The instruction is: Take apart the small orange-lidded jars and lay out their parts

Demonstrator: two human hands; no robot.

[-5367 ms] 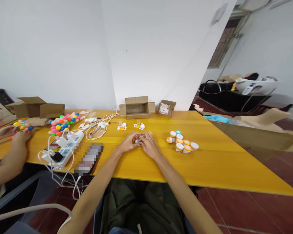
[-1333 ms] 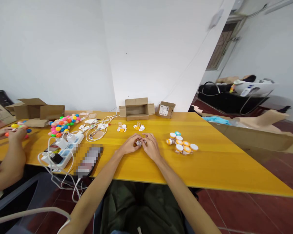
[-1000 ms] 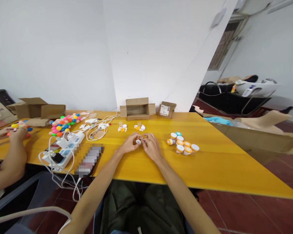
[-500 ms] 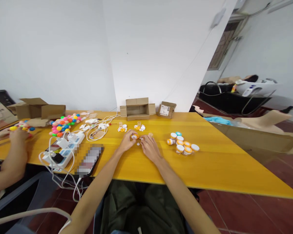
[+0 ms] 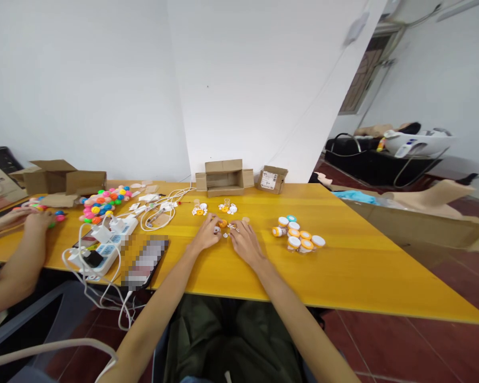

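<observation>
My left hand [image 5: 207,233] rests on the yellow table with its fingers curled around a small white round part [image 5: 217,230]. An orange ring-like lid [image 5: 222,223] lies just beyond those fingertips. Across from it, my right hand [image 5: 245,239] lies low over the tabletop, fingers stretched forward and touching several tiny white pieces [image 5: 232,227]. One more white piece [image 5: 225,235] sits between the two hands. A pale clear cup [image 5: 246,219] shows partly behind the right fingers.
Two small part piles [image 5: 200,209] lie beyond my hands. Capped jars [image 5: 299,234] cluster at right. Cardboard boxes [image 5: 224,178] stand by the wall. On the left are a power strip [image 5: 112,247], a phone [image 5: 147,263], cables, colourful balls [image 5: 104,205] and another person's hands [image 5: 34,218].
The orange lid now lies apart from the white round part at my left fingertips, where they were together before. My right hand has barely moved. The other person's hands have shifted slightly.
</observation>
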